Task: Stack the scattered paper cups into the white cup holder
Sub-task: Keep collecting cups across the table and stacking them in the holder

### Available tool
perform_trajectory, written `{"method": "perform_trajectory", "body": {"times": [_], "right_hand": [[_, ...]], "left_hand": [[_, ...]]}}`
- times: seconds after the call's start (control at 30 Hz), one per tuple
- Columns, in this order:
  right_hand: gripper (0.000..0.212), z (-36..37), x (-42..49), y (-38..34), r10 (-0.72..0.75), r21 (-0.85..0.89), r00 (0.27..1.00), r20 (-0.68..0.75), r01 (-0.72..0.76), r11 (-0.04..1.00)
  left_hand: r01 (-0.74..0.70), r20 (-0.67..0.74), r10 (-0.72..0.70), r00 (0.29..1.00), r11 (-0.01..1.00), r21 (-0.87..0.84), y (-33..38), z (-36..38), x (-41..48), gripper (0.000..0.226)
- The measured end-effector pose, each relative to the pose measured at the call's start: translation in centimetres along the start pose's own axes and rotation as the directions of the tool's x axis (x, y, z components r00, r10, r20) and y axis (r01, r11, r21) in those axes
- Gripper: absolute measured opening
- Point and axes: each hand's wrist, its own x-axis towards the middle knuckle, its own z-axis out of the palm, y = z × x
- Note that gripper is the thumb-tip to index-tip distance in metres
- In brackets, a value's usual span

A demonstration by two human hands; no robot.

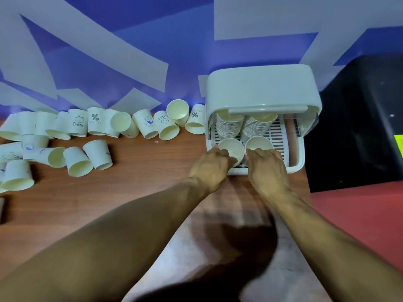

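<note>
The white cup holder (261, 88) stands at the right of the wooden table, its lid raised. Two rows of nested paper cups (231, 127) lie on its slatted tray. My left hand (212, 167) grips a paper cup (232, 147) at the front of the left row. My right hand (267, 166) grips another paper cup (258, 144) at the front of the right row. Both cups' mouths face me. Several loose paper cups (96, 124) lie scattered along the wall and at the table's left, some upright, some tipped over.
A black box-like object (359, 127) stands right of the holder, on a red surface (357, 219). A blue and white patterned wall (130, 51) runs behind the table. The wooden table (141, 192) shows bare wood between the scattered cups and my arms.
</note>
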Motion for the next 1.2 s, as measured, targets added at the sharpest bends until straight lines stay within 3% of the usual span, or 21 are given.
{"method": "perform_trajectory", "body": {"times": [0.1,0.17,0.27,0.4,0.57,0.8,0.93,1.07,1.13,1.2], "right_hand": [[0.012,-0.9,0.1,-0.8,0.028,0.051,0.994,-0.102,-0.023,0.998],[0.023,-2.0,-0.1,-2.2,0.03,0.087,0.972,-0.235,-0.01,0.996],[0.031,-3.9,-0.2,-6.3,-0.043,0.138,0.945,-0.326,0.092,0.986],[0.03,-5.3,0.0,-14.4,-0.185,0.193,0.915,-0.358,0.267,0.944],[0.03,-5.4,-0.2,-26.2,-0.372,0.276,0.881,-0.292,0.45,0.849],[0.033,-2.3,-0.3,-42.4,-0.487,0.288,0.858,-0.163,0.514,0.808],[0.033,0.8,0.1,-51.9,-0.483,0.338,0.876,0.006,0.452,0.825],[0.031,4.2,1.3,-61.1,-0.407,0.47,0.888,0.216,0.271,0.84],[0.032,5.5,1.9,-65.1,-0.321,0.546,0.883,0.342,0.091,0.833],[0.033,6.7,2.5,-68.5,-0.259,0.576,0.864,0.432,-0.043,0.816]], "left_hand": [[-0.006,-0.042,0.002,0.999,0.996,-0.094,0.0,-0.6,-0.5,0.037],[-0.038,-0.171,0.008,0.985,0.985,-0.17,-0.1,-1.3,-1.9,0.037],[-0.021,-0.37,-0.066,0.927,0.973,-0.228,-1.7,-2.1,-5.0,0.032],[0.07,-0.502,-0.197,0.842,0.963,-0.26,-5.8,-3.5,-11.5,0.03],[0.274,-0.609,-0.377,0.698,0.926,-0.26,-12.8,-5.1,-22.3,0.028],[0.489,-0.656,-0.616,0.436,0.774,-0.402,-23.6,-4.9,-36.1,0.026],[0.513,-0.506,-0.829,0.238,0.549,-0.659,-30.7,-3.6,-42.3,0.023],[0.452,-0.122,-0.992,-0.02,0.1,-0.886,-37.5,-2.5,-47.5,0.013],[0.384,0.032,-0.996,-0.08,-0.061,-0.921,-40.3,-2.1,-49.2,0.01],[0.328,0.131,-0.989,-0.076,-0.148,-0.933,-42.4,-2.1,-49.9,0.008]]}}
